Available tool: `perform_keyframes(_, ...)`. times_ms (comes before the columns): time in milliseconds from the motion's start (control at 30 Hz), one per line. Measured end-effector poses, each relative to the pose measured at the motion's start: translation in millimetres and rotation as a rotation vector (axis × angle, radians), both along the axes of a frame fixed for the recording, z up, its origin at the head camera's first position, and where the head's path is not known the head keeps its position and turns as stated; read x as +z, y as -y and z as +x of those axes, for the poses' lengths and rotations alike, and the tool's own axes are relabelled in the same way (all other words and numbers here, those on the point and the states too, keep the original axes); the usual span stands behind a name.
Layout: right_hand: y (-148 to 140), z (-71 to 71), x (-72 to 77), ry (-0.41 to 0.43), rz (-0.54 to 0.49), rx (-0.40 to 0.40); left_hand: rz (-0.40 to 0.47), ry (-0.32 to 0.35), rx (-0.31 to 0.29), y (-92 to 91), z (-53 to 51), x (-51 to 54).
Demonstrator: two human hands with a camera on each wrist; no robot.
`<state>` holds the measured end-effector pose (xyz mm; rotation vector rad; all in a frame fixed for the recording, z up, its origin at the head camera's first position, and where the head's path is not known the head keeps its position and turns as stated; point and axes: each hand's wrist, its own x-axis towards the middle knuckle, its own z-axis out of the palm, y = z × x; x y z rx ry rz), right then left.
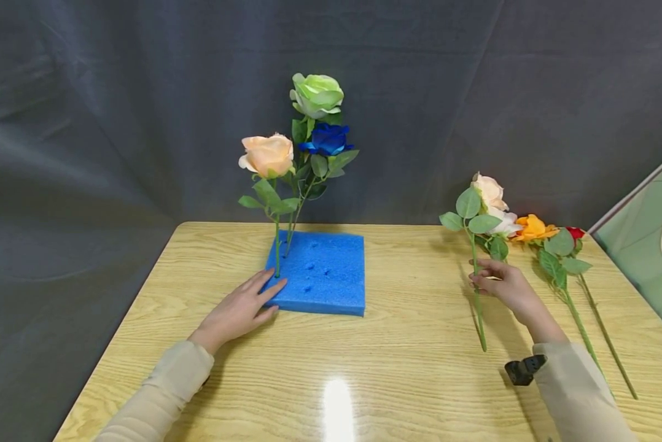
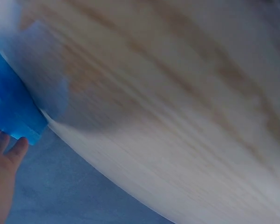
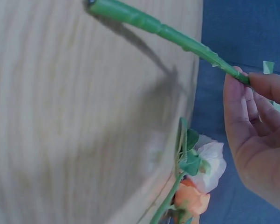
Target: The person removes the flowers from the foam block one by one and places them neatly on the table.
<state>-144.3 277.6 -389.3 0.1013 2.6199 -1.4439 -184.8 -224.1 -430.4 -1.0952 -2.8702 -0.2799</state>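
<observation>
My left hand [image 1: 237, 310] rests with its fingers spread on the front left corner of a blue foam block [image 1: 336, 276]. A peach rose [image 1: 267, 155], a green rose [image 1: 317, 96] and a blue rose [image 1: 328, 140] stand with their stems in the block's left part. On the right, my right hand [image 1: 505, 285] pinches the green stem [image 3: 172, 37] of a pale pink rose [image 1: 490, 191] between thumb and fingers. That rose is raised above the table, its bloom pointing away and its stem end toward me. In the left wrist view only part of the left hand [image 2: 2, 172] shows.
At the table's right lie a white rose [image 1: 505, 224], an orange rose [image 1: 532, 228] and a red rose [image 1: 575, 232], partly overlapping. Several holes mark the foam block's top. A dark curtain [image 1: 397, 110] hangs behind the wooden table [image 1: 408, 344]; a green panel [image 1: 651, 245] stands at right.
</observation>
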Motion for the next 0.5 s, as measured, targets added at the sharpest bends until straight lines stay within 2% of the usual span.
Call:
perform_keyframes(200, -5, 1.8, -6.3, 0.079, 0.037, 0.004, -0.008, -0.012, -0.009, -3.6, -1.1, -1.9)
perform_keyframes(500, -11, 0.8, -11.6, 0.168, 0.044, 0.022, -0.016, 0.059, 0.037, -8.8, -2.4, -0.3)
